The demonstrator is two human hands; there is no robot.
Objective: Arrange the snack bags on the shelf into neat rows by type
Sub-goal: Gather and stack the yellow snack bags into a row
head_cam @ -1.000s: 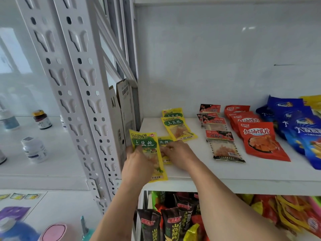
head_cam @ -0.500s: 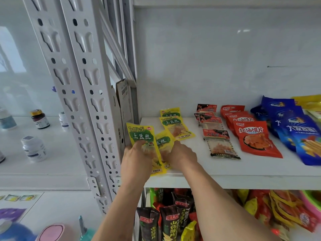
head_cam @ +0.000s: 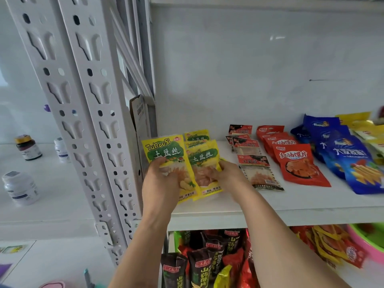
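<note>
we see the biggest risk at the near edge of the shelf [head_cam: 291,206]: the two yellow bags we handle sit low at its left end, and if we let go too soon they could slide off the lip, since the slick film gives little friction. a smaller risk is that they overlap, so pushing one may drag the other askew, or nudge the far yellow bags [head_cam: 197,138] out of their row. the black-and-red bags [head_cam: 253,161], just right of our right hand, could also get bumped. our left hand [head_cam: 160,181] grips the left yellow bag [head_cam: 164,152], fingers curled round its middle. our right hand [head_cam: 226,173] pinches the right edge of the second yellow bag [head_cam: 204,156].
</note>
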